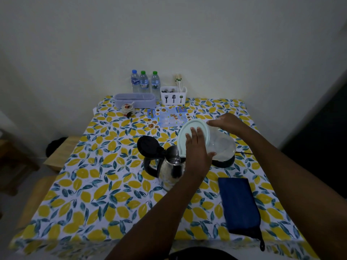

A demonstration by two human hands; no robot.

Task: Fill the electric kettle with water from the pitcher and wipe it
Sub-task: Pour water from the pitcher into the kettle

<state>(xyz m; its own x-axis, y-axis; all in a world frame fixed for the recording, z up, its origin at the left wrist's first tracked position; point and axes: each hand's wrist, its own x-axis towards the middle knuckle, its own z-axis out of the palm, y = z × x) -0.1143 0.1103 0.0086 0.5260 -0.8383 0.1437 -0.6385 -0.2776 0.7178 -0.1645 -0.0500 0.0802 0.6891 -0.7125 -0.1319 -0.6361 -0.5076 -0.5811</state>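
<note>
Over the steel kettle (pixel 171 167), a clear pitcher (pixel 221 145) is tipped, gripped by both hands (pixel 197 149) (pixel 228 121); its spout is hidden.

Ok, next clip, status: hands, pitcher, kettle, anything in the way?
Left hand pressing the pitcher lid, right hand gripping its far side. Pitcher tipped over open kettle. Blue cloth lying unused alongside; nothing obstructing.
</note>
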